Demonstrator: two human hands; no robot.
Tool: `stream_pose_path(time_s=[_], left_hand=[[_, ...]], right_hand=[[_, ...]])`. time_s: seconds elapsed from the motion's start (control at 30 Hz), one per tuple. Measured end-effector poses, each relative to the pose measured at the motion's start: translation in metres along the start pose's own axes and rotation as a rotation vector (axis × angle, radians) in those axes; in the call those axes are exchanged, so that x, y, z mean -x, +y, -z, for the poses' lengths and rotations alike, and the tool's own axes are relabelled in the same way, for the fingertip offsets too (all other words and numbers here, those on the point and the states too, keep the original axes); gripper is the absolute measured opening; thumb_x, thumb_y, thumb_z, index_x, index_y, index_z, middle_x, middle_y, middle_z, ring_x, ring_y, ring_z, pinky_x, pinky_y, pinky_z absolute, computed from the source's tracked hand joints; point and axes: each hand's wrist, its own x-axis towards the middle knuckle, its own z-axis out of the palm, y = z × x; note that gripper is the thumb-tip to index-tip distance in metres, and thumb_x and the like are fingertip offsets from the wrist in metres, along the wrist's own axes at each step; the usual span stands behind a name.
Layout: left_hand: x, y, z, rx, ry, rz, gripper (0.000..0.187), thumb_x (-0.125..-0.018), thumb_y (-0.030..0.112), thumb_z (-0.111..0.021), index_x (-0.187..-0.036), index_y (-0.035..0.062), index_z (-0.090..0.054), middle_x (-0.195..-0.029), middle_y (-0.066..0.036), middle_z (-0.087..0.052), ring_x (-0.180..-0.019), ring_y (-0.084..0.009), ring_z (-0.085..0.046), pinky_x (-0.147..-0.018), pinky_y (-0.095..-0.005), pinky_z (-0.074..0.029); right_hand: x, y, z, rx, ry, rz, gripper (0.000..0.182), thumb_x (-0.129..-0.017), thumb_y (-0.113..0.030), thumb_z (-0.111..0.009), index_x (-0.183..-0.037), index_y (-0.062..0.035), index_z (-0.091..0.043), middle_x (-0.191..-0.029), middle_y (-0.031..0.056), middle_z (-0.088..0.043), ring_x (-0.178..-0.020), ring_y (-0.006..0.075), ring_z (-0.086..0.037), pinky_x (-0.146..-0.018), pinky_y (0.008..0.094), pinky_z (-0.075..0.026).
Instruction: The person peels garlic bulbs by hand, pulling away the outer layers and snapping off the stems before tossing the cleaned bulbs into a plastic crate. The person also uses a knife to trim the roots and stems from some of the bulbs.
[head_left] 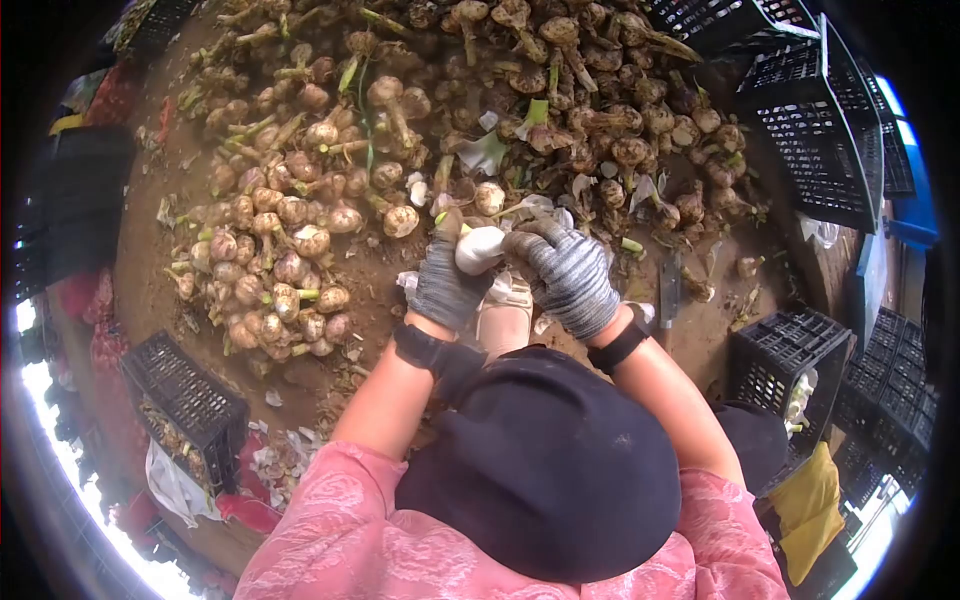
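A white, peeled-looking garlic bulb (479, 250) with a short green stem end is held in front of my body. My left hand (447, 278), in a grey glove, is closed around its left side, thumb near the stem. My right hand (570, 272), gloved in striped grey, has its fingers curled and pinched against the bulb's right side; loose skin between the fingertips is hard to make out. Just beyond lies another garlic bulb (490, 198), with dirty skin. A flat blade-like tool (670, 288) rests on the ground right of my right hand.
A large heap of soiled garlic (560, 90) spreads ahead, with a smaller pile of trimmed bulbs (285, 265) at left. Black crates stand at left (185, 400), lower right (785, 360) and upper right (815, 130). Garlic skins (290, 460) litter the ground at lower left.
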Motion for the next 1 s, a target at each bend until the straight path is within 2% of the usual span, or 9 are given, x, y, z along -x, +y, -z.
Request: stream_pose_path(time_s=[0.17,0.23,0.27,0.37,0.47,0.57,0.7,0.87,1.0], left_hand=[[-0.007,-0.004,0.015,0.295,-0.006,0.123,0.036,-0.085,0.038,-0.051,-0.094,0.003,-0.054,-0.091,-0.01,-0.058,-0.088,-0.0219,-0.055,-0.083,-0.0334,-0.046],[-0.01,-0.005,0.026,-0.281,-0.122,-0.136,0.035,-0.086,0.035,-0.046,-0.095,0.0019,-0.053,-0.09,-0.011,-0.057,-0.089,-0.0235,-0.053,-0.084,-0.0356,-0.045],[-0.013,0.004,0.025,0.025,-0.316,-0.036,0.034,-0.085,0.032,-0.046,-0.097,0.0013,-0.053,-0.093,-0.012,-0.057,-0.088,-0.0257,-0.054,-0.085,-0.0381,-0.044],[-0.006,0.007,0.017,0.356,-0.108,-0.016,0.037,-0.081,0.035,-0.049,-0.097,0.0017,-0.055,-0.097,-0.013,-0.059,-0.093,-0.029,-0.055,-0.084,-0.0445,-0.045],[0.002,0.009,-0.005,0.241,0.052,-0.015,0.038,-0.082,0.037,-0.053,-0.097,0.0021,-0.057,-0.088,-0.012,-0.062,-0.083,-0.029,-0.059,-0.081,-0.0435,-0.048],[-0.006,0.008,0.023,0.383,-0.268,0.164,0.042,-0.081,0.041,-0.05,-0.099,0.0038,-0.056,-0.097,-0.013,-0.06,-0.088,-0.0295,-0.059,-0.085,-0.0494,-0.045],[-0.011,-0.003,0.02,0.187,-0.191,0.151,0.043,-0.081,0.043,-0.051,-0.098,0.0036,-0.059,-0.098,-0.016,-0.061,-0.088,-0.0311,-0.059,-0.085,-0.0481,-0.044],[-0.006,-0.007,0.011,0.395,-0.117,0.131,0.04,-0.079,0.039,-0.052,-0.094,0.0031,-0.061,-0.098,-0.017,-0.061,-0.091,-0.0312,-0.058,-0.085,-0.0443,-0.045],[0.001,-0.013,0.008,0.333,-0.151,0.143,0.042,-0.08,0.039,-0.051,-0.098,0.0015,-0.058,-0.099,-0.015,-0.061,-0.092,-0.0302,-0.057,-0.086,-0.041,-0.045]], right_hand=[[0.017,-0.006,-0.004,-0.077,0.0,-0.168,0.018,-0.073,-0.014,-0.062,-0.09,-0.0087,-0.06,-0.084,0.0115,-0.058,-0.075,0.0306,-0.058,-0.062,0.0385,-0.047],[0.018,-0.006,-0.001,-0.103,0.077,-0.171,0.015,-0.075,-0.014,-0.061,-0.088,-0.0081,-0.06,-0.085,0.0118,-0.059,-0.074,0.0307,-0.058,-0.062,0.0388,-0.048],[0.021,-0.002,-0.001,-0.095,0.088,-0.151,0.015,-0.074,-0.01,-0.063,-0.088,-0.007,-0.06,-0.083,0.0108,-0.059,-0.072,0.0298,-0.059,-0.06,0.0368,-0.048],[0.025,0.002,0.0,-0.07,0.015,-0.165,0.017,-0.072,-0.007,-0.065,-0.089,-0.0063,-0.061,-0.087,0.011,-0.059,-0.073,0.0282,-0.059,-0.06,0.0343,-0.048],[0.017,-0.005,0.009,-0.052,-0.163,-0.203,0.026,-0.07,-0.01,-0.069,-0.095,-0.0091,-0.063,-0.102,0.0111,-0.056,-0.081,0.0265,-0.059,-0.065,0.0326,-0.049],[0.005,-0.014,0.005,-0.267,0.065,-0.202,0.026,-0.067,-0.022,-0.07,-0.091,-0.0113,-0.065,-0.095,0.0103,-0.057,-0.083,0.0291,-0.057,-0.07,0.0374,-0.047],[0.0,-0.009,0.004,-0.171,-0.01,-0.005,0.028,-0.065,-0.015,-0.067,-0.092,-0.0099,-0.062,-0.091,0.0095,-0.057,-0.087,0.029,-0.055,-0.077,0.042,-0.042],[0.014,-0.015,-0.004,-0.244,0.023,-0.101,0.013,-0.075,-0.011,-0.062,-0.086,-0.0053,-0.058,-0.086,0.0116,-0.057,-0.075,0.0311,-0.057,-0.062,0.0378,-0.047],[0.023,-0.02,-0.008,-0.251,-0.017,-0.148,0.013,-0.076,-0.011,-0.061,-0.087,-0.0045,-0.058,-0.086,0.013,-0.057,-0.076,0.0299,-0.058,-0.062,0.0374,-0.048]])
